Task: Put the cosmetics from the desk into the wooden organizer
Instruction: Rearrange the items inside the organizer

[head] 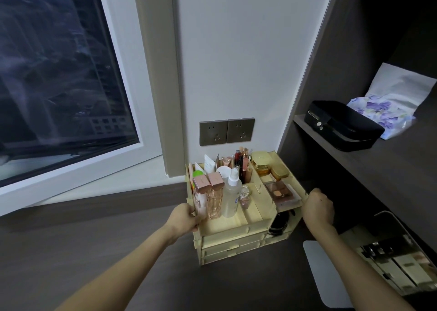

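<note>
1. Head view: left hand (185,217) wraps the left wall of the wooden organizer (234,225), fingers curled closed around its edge, thumb on the outer face.
2. Right hand (318,208) presses the organizer's right side, fingers folded inward; whether they grip the panel or only rest on it cannot be told.
3. Judgement: the step looks like squaring or sliding the loaded organizer on the desk (94,251). Doing it well means pushing low and evenly with both hands, since tall bottles could tip.
4. Just inside the left fingers: two rose-capped bottles (209,197) upright, with a clear spray bottle (231,197) beside them and a small perfume bottle (245,196) next along.
5. Farther back: tubes and a cluster of lipsticks and brushes (242,166) standing in the rear compartments.
6. Toward the right fingers: gold jars (261,164) at the back, an eyeshadow palette (280,191) lying flat on the raised shelf.
7. Under that shelf: a dark compact (279,223) in the open cubby.
8. No loose cosmetics are visible on the desk nearby; the task looks nearly done.
</note>
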`<state>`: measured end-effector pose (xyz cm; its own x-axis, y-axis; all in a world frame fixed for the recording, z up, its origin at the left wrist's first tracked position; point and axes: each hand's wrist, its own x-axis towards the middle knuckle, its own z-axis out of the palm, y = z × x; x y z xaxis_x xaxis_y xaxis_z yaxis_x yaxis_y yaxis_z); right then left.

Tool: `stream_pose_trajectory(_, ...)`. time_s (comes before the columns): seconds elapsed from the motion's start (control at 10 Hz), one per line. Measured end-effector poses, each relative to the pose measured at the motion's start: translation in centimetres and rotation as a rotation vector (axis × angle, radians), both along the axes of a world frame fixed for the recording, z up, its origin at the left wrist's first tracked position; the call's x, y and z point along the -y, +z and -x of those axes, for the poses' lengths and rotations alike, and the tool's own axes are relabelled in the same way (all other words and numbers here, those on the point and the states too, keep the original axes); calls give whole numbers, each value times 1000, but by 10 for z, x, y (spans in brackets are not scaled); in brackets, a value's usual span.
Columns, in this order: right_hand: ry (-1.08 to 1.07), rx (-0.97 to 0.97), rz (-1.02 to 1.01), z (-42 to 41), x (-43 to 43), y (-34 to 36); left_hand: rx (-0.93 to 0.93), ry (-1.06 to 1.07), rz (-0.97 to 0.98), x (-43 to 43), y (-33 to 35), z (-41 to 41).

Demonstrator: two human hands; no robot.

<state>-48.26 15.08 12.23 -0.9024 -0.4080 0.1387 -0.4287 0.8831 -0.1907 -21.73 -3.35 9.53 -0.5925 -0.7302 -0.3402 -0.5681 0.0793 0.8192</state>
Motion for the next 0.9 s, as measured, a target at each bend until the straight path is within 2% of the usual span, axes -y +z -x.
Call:
stream_pose_trajectory(0.4,-7,-22,39,13,-1,-1,19,-22,30,4,1,21)
stream_pose_trajectory(0.6,17,-45,-3,12,-3,0,-23,-15,-46,5,1,19)
stream_pose_trajectory(0.7,42,-53,-47,3,-4,9,9,-38,-30,5,11,16)
stream_pose_trajectory(0.8,74,-59,-45,-12,-2,24,125,-107,55,11,22,9)
stream_pose_trajectory(0.9,218,-25,179,-33,4,56,189,-121,187,17,49,0)
